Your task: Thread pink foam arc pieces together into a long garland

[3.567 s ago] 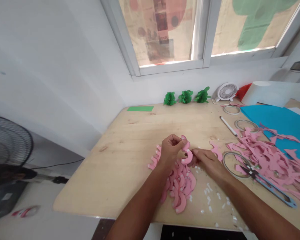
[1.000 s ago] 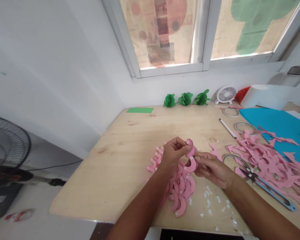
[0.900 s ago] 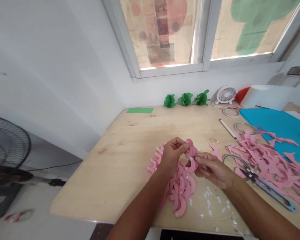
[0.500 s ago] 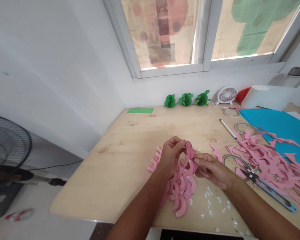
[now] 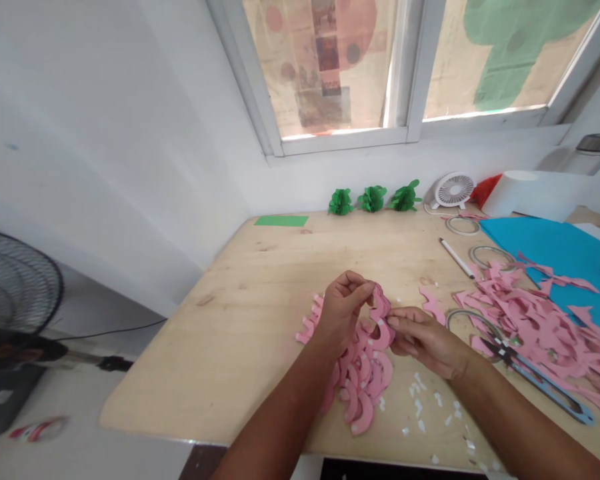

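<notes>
Left hand raised, pink paper, table, window

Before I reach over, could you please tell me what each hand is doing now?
Left hand: closed on pink paper.
Right hand: closed on it too.

From where I stand, the left half of the wooden table is bare, an open way up to the green strip near its back edge. Three green paper shapes block the back, upper centre. Right of centre, the pen, the tape rolls, the pink scraps and the scissors crowd the surface. At bottom centre, the pink curved pieces stand in the way.
</notes>
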`<state>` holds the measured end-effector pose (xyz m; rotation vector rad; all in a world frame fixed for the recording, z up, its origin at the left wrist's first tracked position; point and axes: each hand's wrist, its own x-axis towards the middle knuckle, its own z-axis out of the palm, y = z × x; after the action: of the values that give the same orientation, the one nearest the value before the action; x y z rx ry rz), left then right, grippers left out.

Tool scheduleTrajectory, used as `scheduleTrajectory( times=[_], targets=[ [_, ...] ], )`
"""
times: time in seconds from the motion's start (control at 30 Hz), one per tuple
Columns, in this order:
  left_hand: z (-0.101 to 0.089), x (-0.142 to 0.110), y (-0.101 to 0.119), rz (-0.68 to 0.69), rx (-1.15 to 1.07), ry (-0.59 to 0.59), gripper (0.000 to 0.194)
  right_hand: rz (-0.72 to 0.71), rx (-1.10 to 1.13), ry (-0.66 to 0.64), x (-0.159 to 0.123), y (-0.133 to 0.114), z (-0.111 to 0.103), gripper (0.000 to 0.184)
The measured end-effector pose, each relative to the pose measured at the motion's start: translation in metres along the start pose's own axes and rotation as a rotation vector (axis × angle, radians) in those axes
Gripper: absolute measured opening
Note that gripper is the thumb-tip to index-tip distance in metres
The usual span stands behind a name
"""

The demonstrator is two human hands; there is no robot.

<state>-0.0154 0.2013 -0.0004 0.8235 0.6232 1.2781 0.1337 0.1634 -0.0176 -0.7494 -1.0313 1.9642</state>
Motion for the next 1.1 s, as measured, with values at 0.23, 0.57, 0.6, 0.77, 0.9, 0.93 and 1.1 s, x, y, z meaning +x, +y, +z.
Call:
scheduleTrajectory(
  times=[0.23, 0.57, 0.6, 0.77, 0.9, 0.93, 1.1],
  targets=[
    [0.0016, -0.0004, 0.0018, 0.025, 0.003, -0.019, 0.017, -0.006, 0.004, 0.013, -0.0001, -0.0010, 0.0004, 0.026],
    [0.0005, 0.0000, 0.0006, 0.061, 0.094, 0.006, 0.016, 0.006, 0.020, 0.038, -0.0002, 0.0003, -0.0015, 0.026],
    [0.0003, -0.0001, 0.0004, 0.060, 0.103, 0.010, 0.017, 0.005, 0.024, 0.042, -0.0003, -0.0001, -0.0013, 0.026],
    [0.0000, -0.0007, 0.0000, 0.059, 0.126, 0.012, 0.017, 0.004, 0.031, 0.050, -0.0002, -0.0008, -0.0007, 0.026],
    [0.0002, -0.0010, -0.0002, 0.054, 0.132, 0.016, 0.018, 0.003, 0.029, 0.044, -0.0001, -0.0012, -0.0004, 0.027],
    [0.0004, -0.0011, -0.0001, 0.051, 0.129, 0.019, 0.019, -0.001, 0.031, 0.046, -0.0002, -0.0013, -0.0004, 0.027],
    [0.0013, -0.0021, 0.0018, 0.018, 0.068, 0.014, 0.019, -0.034, 0.051, 0.061, -0.0011, -0.0031, -0.0012, 0.023]
  ],
)
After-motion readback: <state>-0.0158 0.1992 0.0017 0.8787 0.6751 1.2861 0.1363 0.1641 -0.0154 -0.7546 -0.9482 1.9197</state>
